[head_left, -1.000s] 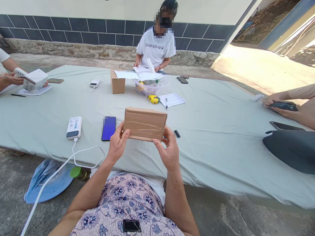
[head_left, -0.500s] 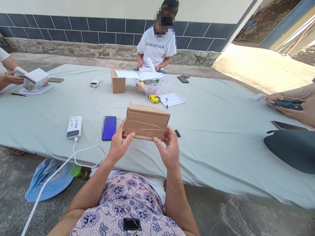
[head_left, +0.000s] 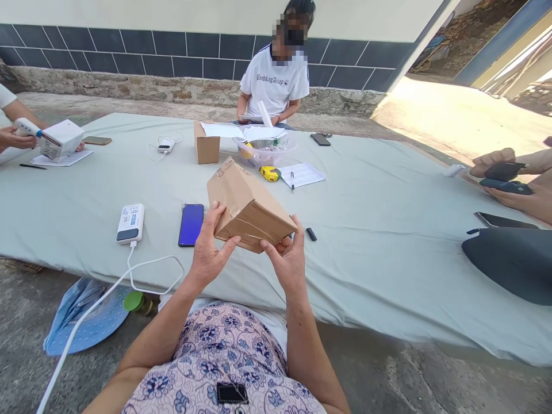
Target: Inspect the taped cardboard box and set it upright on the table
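A brown cardboard box (head_left: 248, 204) is held tilted above the table's near edge, one corner turned toward me. My left hand (head_left: 210, 244) grips its left side, thumb along the lower edge. On the lower right, my right hand (head_left: 288, 253) is closed on the box, its fingers partly hidden behind it. Just left of my left hand lies a phone (head_left: 191, 225) with a blue screen. A small black object (head_left: 311, 234) rests on the cloth to the right of my right hand.
A white power bank (head_left: 130, 223) with a cable lies at left on the cloth-covered table (head_left: 388, 230). Beyond the held box are another cardboard box (head_left: 207, 144), a plastic basin (head_left: 284, 150), a yellow tape measure (head_left: 269, 173) and paper (head_left: 308, 173). Other people sit around the table.
The box has been turned and tilted in my hands, so a corner and more of its sides show. My right hand has shifted slightly left. Co-workers' hands at left and right have moved too.
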A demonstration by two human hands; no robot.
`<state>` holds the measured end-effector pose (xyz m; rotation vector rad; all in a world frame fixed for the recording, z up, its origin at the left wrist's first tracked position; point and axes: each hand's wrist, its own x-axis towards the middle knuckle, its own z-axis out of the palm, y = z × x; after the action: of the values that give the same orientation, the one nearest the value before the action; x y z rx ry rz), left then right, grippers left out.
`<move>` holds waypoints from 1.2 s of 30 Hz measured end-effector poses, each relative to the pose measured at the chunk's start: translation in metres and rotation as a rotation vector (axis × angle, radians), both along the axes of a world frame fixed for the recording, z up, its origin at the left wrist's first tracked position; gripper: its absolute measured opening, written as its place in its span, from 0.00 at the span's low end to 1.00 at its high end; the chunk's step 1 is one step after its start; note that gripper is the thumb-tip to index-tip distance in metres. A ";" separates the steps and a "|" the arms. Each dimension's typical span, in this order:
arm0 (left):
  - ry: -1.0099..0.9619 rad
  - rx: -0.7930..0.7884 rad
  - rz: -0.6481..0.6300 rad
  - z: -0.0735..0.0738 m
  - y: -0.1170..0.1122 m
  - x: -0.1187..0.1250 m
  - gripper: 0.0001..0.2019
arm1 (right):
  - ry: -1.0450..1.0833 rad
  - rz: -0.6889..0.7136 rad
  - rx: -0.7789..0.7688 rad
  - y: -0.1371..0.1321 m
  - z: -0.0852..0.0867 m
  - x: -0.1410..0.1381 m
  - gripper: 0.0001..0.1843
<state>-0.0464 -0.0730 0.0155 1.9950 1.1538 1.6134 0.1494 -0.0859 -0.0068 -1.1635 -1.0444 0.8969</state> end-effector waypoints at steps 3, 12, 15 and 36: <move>0.105 0.082 0.032 0.001 0.000 -0.001 0.33 | -0.027 0.019 -0.013 0.007 -0.007 0.007 0.44; 0.300 0.355 0.065 0.003 0.002 0.003 0.29 | -0.296 0.115 -0.115 0.011 -0.016 0.015 0.33; 0.310 0.369 0.071 0.003 0.002 0.005 0.25 | -0.415 0.140 -0.139 0.008 -0.014 0.012 0.27; 0.123 0.226 0.005 0.005 0.002 -0.004 0.20 | -0.666 0.667 -0.083 -0.004 0.004 0.019 0.23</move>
<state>-0.0507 -0.0706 0.0207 2.2623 1.0592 1.7103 0.1682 -0.0900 -0.0030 -1.2306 -2.0320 1.0893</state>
